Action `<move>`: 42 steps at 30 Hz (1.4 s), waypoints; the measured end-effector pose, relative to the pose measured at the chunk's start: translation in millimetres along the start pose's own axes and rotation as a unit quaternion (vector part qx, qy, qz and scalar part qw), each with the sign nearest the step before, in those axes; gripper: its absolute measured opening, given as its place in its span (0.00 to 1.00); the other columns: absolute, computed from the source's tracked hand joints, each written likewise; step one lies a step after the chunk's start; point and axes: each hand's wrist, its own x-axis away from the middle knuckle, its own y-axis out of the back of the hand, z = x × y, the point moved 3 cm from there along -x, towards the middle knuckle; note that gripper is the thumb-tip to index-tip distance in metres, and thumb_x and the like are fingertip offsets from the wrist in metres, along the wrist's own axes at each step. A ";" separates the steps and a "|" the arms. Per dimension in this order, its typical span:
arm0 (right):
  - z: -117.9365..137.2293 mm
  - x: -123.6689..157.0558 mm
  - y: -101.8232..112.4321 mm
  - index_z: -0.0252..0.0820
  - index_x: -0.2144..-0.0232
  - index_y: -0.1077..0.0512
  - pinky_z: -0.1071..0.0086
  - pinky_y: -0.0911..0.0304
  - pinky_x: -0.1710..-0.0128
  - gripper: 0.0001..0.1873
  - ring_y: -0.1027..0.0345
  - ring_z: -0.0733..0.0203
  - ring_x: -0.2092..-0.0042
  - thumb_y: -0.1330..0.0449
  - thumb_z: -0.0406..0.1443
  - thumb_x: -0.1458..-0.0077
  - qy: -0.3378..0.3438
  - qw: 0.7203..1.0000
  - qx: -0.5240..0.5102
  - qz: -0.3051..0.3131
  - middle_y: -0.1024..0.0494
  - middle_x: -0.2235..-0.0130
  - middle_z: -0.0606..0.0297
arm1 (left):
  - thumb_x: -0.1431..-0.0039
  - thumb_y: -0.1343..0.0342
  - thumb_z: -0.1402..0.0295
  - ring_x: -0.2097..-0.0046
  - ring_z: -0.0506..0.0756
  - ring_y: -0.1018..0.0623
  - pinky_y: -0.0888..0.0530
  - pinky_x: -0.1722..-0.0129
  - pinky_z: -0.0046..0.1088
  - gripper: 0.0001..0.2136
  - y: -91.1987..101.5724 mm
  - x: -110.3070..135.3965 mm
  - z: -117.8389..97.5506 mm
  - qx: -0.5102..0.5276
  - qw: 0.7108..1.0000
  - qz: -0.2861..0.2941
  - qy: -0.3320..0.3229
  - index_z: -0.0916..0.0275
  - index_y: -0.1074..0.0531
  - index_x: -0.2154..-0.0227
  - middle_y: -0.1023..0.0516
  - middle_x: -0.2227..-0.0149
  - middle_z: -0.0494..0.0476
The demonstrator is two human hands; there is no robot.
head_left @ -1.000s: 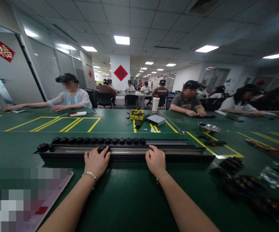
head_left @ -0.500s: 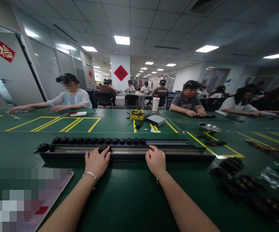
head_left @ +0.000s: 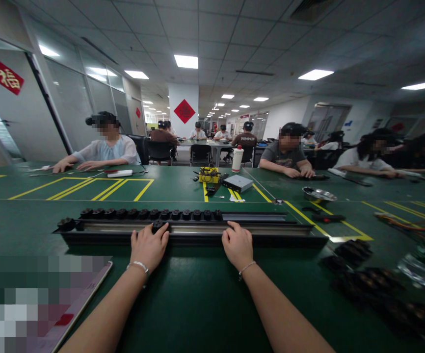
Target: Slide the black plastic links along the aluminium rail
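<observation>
A long black rail lies across the green table in front of me, with a row of several black round sockets along its far side. My left hand rests on the rail's near edge, fingers curled over a single black socket. My right hand lies about a hand's width to the right, fingers bent onto the rail's near channel. I cannot see whether the right fingers hold anything.
Loose black sockets lie heaped at the right, beside a clear plastic bag. A metal bowl, a grey box and a yellow part stand farther back. A tablet sits near left. Other people work around the tables.
My hands stay on the rail. The person at the far left has drawn an outstretched arm back in toward the body.
</observation>
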 end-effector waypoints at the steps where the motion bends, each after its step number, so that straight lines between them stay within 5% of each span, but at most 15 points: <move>1: -0.1 0.0 0.0 0.42 0.76 0.28 0.63 0.51 0.52 0.15 0.37 0.61 0.54 0.53 0.35 0.45 0.000 1.000 -0.001 0.000 0.30 0.52 0.62 | 0.41 0.64 0.57 0.48 0.61 0.33 0.45 0.47 0.47 0.20 0.2 0.0 -0.3 0.001 1.000 0.000 -0.002 0.46 0.38 0.48 0.33 0.49 0.63; 42: 0.0 0.6 0.6 0.42 0.76 0.29 0.63 0.51 0.53 0.15 0.37 0.61 0.54 0.54 0.36 0.44 0.003 1.000 0.000 -0.004 0.30 0.52 0.62 | 0.40 0.65 0.58 0.49 0.61 0.32 0.44 0.47 0.46 0.20 -1.0 0.4 -1.0 0.002 1.000 -0.005 -0.018 0.44 0.36 0.49 0.32 0.49 0.61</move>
